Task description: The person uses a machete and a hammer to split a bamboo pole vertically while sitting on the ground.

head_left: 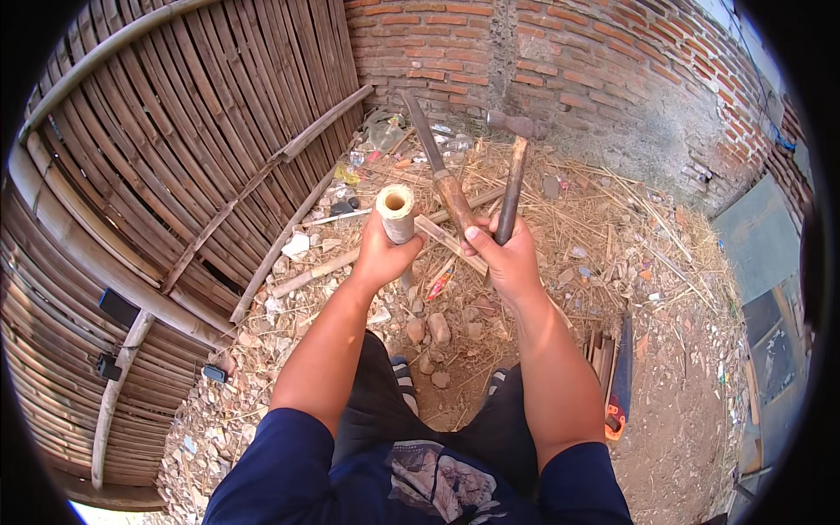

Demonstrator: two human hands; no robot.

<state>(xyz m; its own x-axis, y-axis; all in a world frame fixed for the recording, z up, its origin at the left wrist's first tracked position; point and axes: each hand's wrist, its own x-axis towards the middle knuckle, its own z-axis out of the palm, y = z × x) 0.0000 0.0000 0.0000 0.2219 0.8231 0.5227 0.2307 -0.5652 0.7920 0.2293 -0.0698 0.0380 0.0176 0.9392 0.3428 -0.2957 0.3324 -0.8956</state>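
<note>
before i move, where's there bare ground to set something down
The barest dirt is on the right, between the orange-handled tool and the panels, with debris near the panels. A smaller patch lies between the feet, bordered by stones. It's crowded beyond the bamboo tube, where straw and litter reach toward the brick wall, and in the rubble along the fence.

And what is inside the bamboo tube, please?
Just inside the bamboo tube, which the left hand holds, only the yellowish inner wall shows. The deeper part is hidden, so its contents cannot be told.

Brick wall (604, 79), slatted fence (236, 87), straw (652, 214)
</note>
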